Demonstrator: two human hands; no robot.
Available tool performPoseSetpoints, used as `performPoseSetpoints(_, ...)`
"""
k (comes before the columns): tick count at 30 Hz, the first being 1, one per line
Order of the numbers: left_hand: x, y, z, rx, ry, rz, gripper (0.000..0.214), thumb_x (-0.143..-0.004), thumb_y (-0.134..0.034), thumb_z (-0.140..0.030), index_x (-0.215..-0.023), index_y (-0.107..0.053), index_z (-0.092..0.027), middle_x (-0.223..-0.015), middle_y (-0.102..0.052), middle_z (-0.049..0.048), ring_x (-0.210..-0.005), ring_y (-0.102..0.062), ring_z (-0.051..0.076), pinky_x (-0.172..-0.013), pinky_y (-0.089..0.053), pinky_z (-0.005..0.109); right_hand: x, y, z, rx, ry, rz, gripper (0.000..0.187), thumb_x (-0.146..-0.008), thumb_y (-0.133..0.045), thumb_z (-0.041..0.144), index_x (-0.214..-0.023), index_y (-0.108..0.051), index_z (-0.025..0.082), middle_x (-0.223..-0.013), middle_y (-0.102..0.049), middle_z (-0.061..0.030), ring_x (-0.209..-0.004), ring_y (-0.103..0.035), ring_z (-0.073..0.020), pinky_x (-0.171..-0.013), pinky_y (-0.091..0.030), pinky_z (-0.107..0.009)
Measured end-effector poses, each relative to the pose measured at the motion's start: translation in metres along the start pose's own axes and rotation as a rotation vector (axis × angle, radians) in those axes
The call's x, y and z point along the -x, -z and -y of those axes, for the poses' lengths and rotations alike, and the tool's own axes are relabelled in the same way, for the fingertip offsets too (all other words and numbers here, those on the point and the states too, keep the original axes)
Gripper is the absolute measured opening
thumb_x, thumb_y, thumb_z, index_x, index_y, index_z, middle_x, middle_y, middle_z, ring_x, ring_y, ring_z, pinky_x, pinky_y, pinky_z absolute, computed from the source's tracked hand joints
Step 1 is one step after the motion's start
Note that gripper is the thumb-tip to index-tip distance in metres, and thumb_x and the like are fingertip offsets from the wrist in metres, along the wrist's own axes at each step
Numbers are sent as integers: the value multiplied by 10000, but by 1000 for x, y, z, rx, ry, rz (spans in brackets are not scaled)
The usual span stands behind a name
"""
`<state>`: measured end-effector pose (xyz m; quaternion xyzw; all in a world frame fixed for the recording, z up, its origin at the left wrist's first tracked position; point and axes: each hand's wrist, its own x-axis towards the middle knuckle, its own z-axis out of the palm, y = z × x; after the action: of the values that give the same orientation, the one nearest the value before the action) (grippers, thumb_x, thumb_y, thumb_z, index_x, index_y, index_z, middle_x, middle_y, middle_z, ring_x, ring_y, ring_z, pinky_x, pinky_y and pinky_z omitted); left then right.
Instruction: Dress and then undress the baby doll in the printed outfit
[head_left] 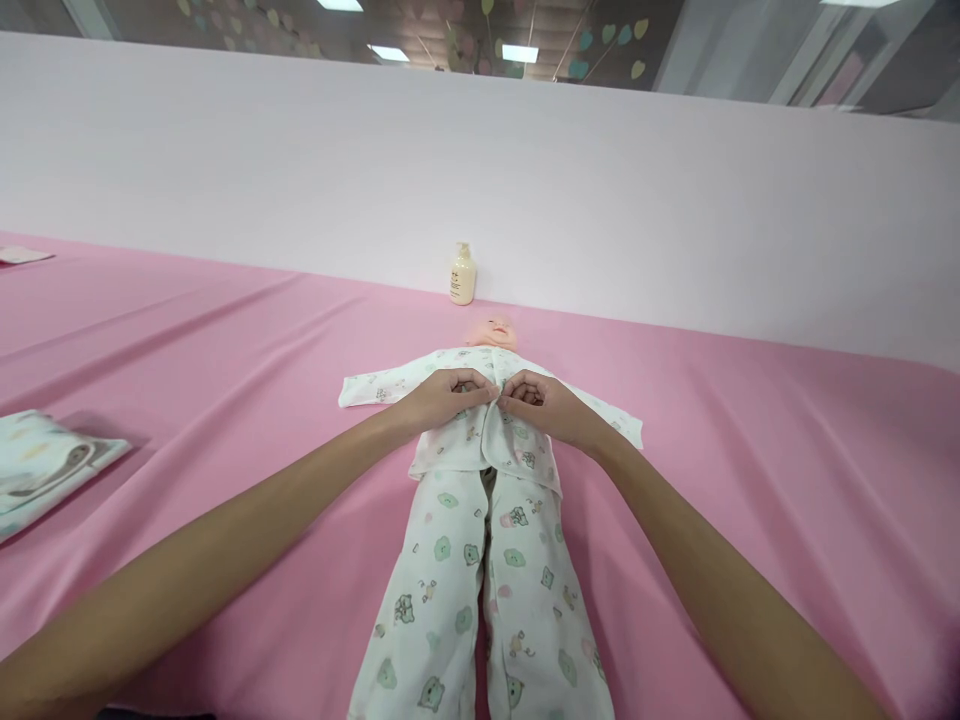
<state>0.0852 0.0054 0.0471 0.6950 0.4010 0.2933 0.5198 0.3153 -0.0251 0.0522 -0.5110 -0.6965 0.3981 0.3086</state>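
A baby doll lies on its back on the pink sheet, feet toward me. It wears a white printed top and matching white trousers with green animal prints. My left hand and my right hand meet at the middle of the doll's chest. Both have their fingers curled and pinch the front edges of the top where they come together.
A cream pump bottle stands against the pale wall behind the doll's head. A folded printed cloth lies at the left edge. Another small flat item rests far left at the back.
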Motion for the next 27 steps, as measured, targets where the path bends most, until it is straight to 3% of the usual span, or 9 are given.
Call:
performPoseSetpoints(5,3,1,-5,-66,-49,-6,359,-830,-785,-573,-913,-759,-225,-813,-639,-1,-692,-506,140,-631,-391,279,1,10,-1,-28,4,10,379,-852,-769,573,-1056,-700,261,-980,-684,-35,-857,-599,-191,-759,-496,-350)
performPoseSetpoints(11,-21,4,-15,-268,15,-172,420,-874,-683,-643,-899,-685,-225,-817,-694,23,-729,-604,188,-643,-423,288,-29,22,2,2,-40,-164,381,-878,-734,582,-1098,-696,273,-1032,-690,-41,-824,-600,-181,-740,-504,-344)
performPoseSetpoints(14,-37,4,-15,-342,-32,-250,377,-865,-702,-589,-922,-672,-218,-929,-730,50,-844,-642,219,-690,-445,290,-44,22,6,50,-99,-120,415,-829,-770,621,-1035,-725,263,-979,-687,-40,-812,-582,-185,-700,-463,-328)
performPoseSetpoints(16,-43,4,-13,-316,-32,-239,368,-866,-701,-565,-950,-676,-207,-950,-721,56,-831,-631,211,-677,-442,288,-49,22,4,42,-135,-86,457,-792,-789,657,-987,-738,247,-948,-683,-40,-809,-569,-188,-680,-435,-321)
performPoseSetpoints(21,-47,7,-8,-215,-32,-118,353,-886,-675,-539,-848,-677,-188,-775,-602,8,-672,-504,145,-593,-371,267,-52,28,-9,-47,-101,15,502,-738,-825,678,-983,-777,242,-993,-699,-40,-886,-580,-197,-728,-436,-321)
performPoseSetpoints(27,-51,6,-3,-156,-34,-173,308,-830,-728,-487,-828,-744,-179,-787,-646,16,-728,-551,156,-634,-424,264,-51,33,-12,-62,-64,43,527,-692,-843,697,-972,-796,253,-970,-701,-49,-928,-587,-225,-775,-465,-353)
